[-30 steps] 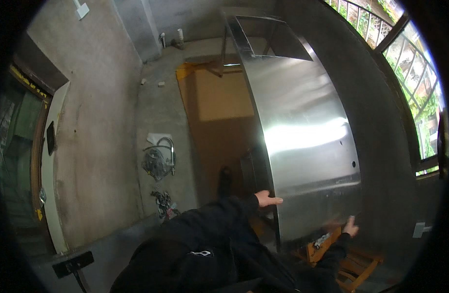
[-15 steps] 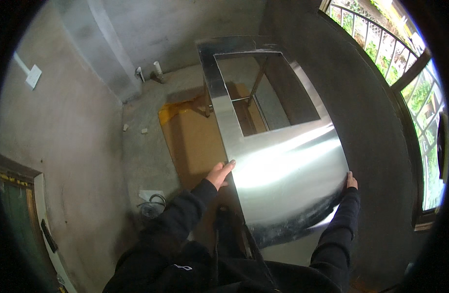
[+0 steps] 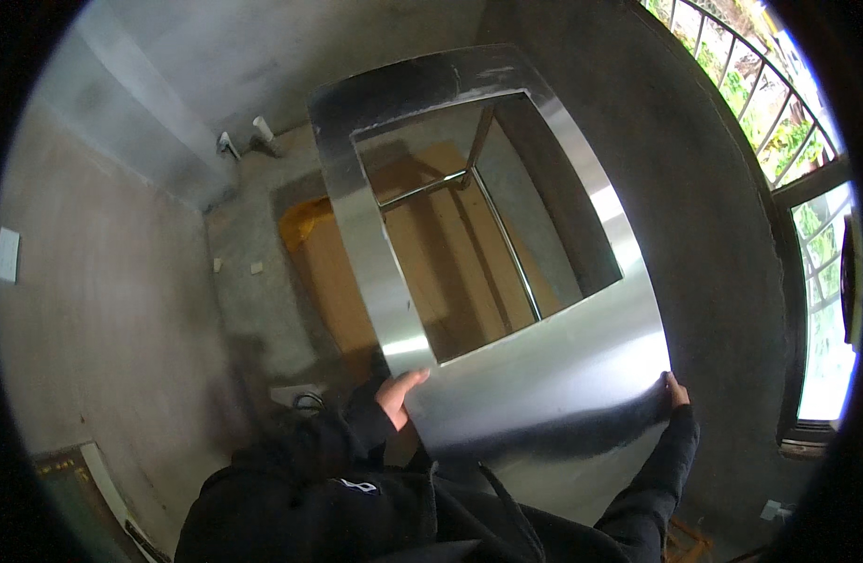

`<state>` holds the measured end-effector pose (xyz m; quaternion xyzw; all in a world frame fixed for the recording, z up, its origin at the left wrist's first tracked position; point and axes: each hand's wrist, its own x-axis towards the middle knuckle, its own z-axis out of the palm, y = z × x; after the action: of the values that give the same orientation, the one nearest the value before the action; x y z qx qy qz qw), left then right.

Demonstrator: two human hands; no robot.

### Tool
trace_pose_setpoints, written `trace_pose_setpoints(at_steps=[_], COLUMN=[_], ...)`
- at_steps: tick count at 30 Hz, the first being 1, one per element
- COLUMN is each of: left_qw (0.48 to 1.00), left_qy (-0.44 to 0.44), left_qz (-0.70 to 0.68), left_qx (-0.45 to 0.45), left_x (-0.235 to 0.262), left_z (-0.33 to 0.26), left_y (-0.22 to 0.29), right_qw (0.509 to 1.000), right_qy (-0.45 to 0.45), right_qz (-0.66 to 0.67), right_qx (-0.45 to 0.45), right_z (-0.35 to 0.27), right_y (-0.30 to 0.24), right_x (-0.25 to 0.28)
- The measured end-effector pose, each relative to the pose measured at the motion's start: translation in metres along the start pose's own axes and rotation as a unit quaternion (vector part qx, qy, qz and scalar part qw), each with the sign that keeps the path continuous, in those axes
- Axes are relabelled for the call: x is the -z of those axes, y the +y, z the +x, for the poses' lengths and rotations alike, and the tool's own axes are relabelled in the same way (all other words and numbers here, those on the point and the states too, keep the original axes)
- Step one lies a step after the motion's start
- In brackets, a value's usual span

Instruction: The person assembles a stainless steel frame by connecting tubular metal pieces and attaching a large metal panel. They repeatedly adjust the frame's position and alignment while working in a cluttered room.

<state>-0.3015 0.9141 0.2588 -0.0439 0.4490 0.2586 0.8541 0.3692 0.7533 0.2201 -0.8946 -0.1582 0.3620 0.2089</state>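
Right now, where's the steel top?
The steel top sits just right of centre in the head view, partly above the brown sheet, with the left hand at its left edge and the right hand at its right.

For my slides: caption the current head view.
Left hand and right hand on opposite edges of a silvery metal countertop with a rectangular cutout, above a flat brown sheet.

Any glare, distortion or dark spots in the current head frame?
Head view: lower window pane nearly blown out; head view: glare on the metal top, strongest near the right hand; head view: fisheye bows the top's edges, corners black; head view: sleeves nearly black, little fabric detail.
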Motion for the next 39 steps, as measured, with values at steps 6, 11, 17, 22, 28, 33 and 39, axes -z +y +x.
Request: trace_pose_setpoints(at_steps=[6,11,17,22,28,33,39], left_qw=[1.0,0.997,0.977,0.958,0.929,0.92,0.899], left_qy=[0.016,0.033,0.081,0.059,0.053,0.063,-0.026], left_qz=[-0.003,-0.026,-0.082,-0.156,-0.219,-0.244,-0.249], left_qx=[-0.018,-0.069,-0.181,-0.235,-0.294,-0.301,-0.358], left_x=[-0.024,-0.011,-0.003,0.018,0.035,0.026,0.01], left_z=[-0.035,-0.064,-0.078,-0.114,-0.13,-0.137,-0.122], left_y=[0.032,0.076,0.098,0.123,0.133,0.141,0.161], right_qw=[0.998,0.993,0.97,0.953,0.919,0.901,0.87], right_qy=[-0.003,-0.025,-0.053,-0.096,-0.123,-0.176,-0.216], right_qz=[0.065,0.007,-0.047,-0.072,-0.099,-0.108,-0.127], right_qx=[0.013,0.112,0.233,0.279,0.362,0.38,0.425], right_z=[-0.035,-0.036,0.011,-0.031,-0.064,-0.082,-0.053], right_y=[-0.051,-0.137,-0.27,-0.394,-0.52,-0.604,-0.689], right_x=[-0.008,-0.032,-0.048,-0.094,-0.141,-0.206,-0.266])
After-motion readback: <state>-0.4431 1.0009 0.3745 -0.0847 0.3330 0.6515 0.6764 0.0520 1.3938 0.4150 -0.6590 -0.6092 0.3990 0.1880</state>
